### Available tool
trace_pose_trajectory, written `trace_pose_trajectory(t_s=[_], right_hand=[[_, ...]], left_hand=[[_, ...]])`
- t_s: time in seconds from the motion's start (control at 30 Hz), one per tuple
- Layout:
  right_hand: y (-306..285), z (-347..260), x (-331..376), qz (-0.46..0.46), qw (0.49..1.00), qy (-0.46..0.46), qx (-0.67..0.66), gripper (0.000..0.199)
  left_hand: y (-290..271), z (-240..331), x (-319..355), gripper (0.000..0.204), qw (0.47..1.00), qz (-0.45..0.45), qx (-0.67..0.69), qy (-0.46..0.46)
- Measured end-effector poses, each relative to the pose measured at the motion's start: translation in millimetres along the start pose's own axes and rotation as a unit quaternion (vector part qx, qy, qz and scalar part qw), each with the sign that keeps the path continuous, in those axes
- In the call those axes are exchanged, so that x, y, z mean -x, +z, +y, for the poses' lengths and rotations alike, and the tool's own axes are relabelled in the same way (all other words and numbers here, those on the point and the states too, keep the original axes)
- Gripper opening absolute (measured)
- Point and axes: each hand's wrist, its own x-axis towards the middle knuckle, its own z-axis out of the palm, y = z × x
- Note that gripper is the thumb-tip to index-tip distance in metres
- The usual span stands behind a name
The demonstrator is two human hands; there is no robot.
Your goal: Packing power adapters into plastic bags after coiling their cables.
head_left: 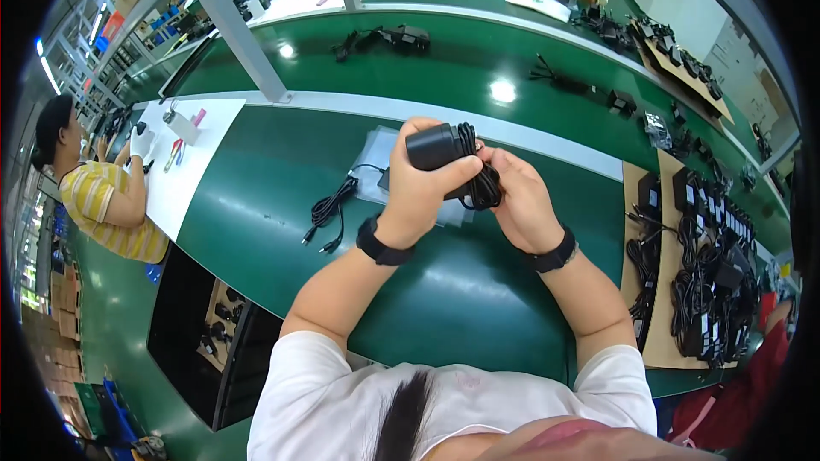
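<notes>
Above the green table, my left hand (410,188) is closed around a black power adapter (432,147), thumb across its near side. The adapter's black cable (485,188) is bundled in loops at its right end. My right hand (523,201) touches that bundle, its fingers bent together at the cable; whatever small part they pinch is mostly hidden. Below my hands, clear plastic bags (377,154) lie on the table. Another black cable (328,208), coiled with its ends loose, rests left of my left wrist and runs toward the bags.
Cardboard trays (663,290) with several black adapters and cables stand at the right. A black bin (184,337) is below the table's left edge. Beyond a white rail (367,106), more adapters (401,37) lie on a green belt. Co-workers sit left and across.
</notes>
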Motion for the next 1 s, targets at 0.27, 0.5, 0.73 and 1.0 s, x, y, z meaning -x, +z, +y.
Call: trace_pose_trajectory(t_s=[0.27,0.5,0.73,1.0], right_hand=[[11.6,-5.1,2.5,-0.046,0.906,-0.28,0.314,0.069],[10.4,-12.1,21.0,-0.063,0.915,-0.259,0.304,0.073],[-1.1,-60.4,9.5,0.022,0.875,-0.376,0.303,0.062],[-5.3,-135.6,63.6,0.057,0.806,-0.511,0.294,0.039]], left_hand=[[8.8,-4.4,12.5,0.05,0.999,0.007,-0.008,0.052],[12.1,21.1,22.7,0.084,0.994,-0.087,-0.02,0.056],[4.4,150.4,64.4,0.07,0.672,0.064,-0.229,0.701],[-175.0,286.5,239.1,0.052,0.737,-0.012,-0.254,0.626]])
